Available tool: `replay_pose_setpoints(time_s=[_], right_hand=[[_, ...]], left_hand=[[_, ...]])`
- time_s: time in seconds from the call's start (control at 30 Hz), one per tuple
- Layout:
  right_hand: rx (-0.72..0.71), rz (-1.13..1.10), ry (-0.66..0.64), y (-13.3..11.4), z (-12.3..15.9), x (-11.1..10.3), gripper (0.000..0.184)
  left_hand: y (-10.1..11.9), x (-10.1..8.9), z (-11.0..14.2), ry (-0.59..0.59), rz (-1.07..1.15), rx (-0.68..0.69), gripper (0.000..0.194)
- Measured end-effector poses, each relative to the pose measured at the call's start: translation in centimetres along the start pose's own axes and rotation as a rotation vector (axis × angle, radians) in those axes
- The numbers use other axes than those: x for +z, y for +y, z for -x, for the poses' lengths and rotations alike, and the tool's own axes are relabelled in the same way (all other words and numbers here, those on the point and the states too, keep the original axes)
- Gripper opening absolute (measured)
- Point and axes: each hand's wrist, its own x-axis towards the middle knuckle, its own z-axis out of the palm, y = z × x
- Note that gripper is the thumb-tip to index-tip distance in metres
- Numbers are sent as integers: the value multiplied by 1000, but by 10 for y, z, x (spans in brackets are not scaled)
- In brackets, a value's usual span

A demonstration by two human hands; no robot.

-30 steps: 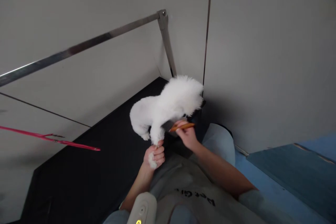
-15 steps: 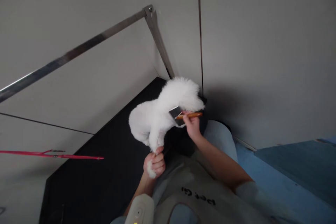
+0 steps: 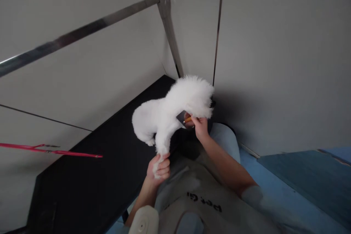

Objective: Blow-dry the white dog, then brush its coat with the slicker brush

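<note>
A fluffy white dog (image 3: 161, 113) stands on the black grooming table (image 3: 109, 161). My left hand (image 3: 159, 167) is closed around the lower part of one of its legs (image 3: 163, 140), which is stretched toward me, with white fur showing past the fingers. In my right hand (image 3: 201, 126) is a slicker brush (image 3: 185, 119) with a wooden handle and a dark flat head. The brush head lies against the fur on the dog's near side. Bristles cannot be made out from here.
A metal grooming arm (image 3: 109, 20) rises at the table's far corner and runs off to the left. From the left, a red strap (image 3: 55, 150) reaches over the table. Grey wall panels (image 3: 274, 44) stand close behind. A white device (image 3: 144, 219) shows at the bottom.
The view has shifted slightly. The brush head has turned a little, and its handle shows less beyond my right hand. My left hand keeps its hold on the leg.
</note>
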Motion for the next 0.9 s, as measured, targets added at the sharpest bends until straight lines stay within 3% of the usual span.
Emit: replay_pose_setpoints(time_s=[0.03, 0.13, 0.17, 0.27, 0.3, 0.4, 0.43, 0.53, 0.57, 0.63, 0.7, 0.8, 0.83, 0.9], right_hand=[[-26, 15, -19, -1, 2, 1, 34], [-16, 62, -305, -4, 8, 3, 30], [6, 81, -323, -6, 10, 3, 30], [-20, 130, -103, -12, 13, 4, 30], [-49, 142, -122, -14, 15, 4, 28], [-39, 197, -413, -18, 23, 6, 24], [-14, 220, -440, -19, 25, 7, 23], [-39, 253, -213, -21, 27, 9, 24], [-67, 256, -200, -22, 28, 10, 22], [-74, 271, -352, -23, 31, 10, 20], [-15, 307, -447, -25, 32, 10, 19], [-45, 380, -230, -32, 31, 8, 18], [-81, 400, -222, -34, 31, 8, 18], [-97, 433, -397, -39, 32, 9, 15]], left_hand=[[-2, 1, -1, -37, 6, -8, 48], [-8, 2, -4, -118, 16, 9, 54], [-9, 1, -5, -128, 17, 19, 54], [-15, -4, -8, -115, 12, 32, 55], [-16, -6, -9, -104, 7, 28, 55], [-16, -13, -11, -57, -25, 3, 57], [-16, -15, -11, -37, -39, 1, 58], [-16, -20, -14, 21, -99, 32, 61], [-17, -21, -15, 33, -128, 42, 61], [-21, -21, -19, 55, -198, 60, 63], [-28, -20, -23, 124, -253, 119, 62], [-44, -18, -32, 372, -359, 320, 54], [-50, -17, -35, 458, -407, 388, 50], [-62, -15, -41, 574, -486, 493, 40]])
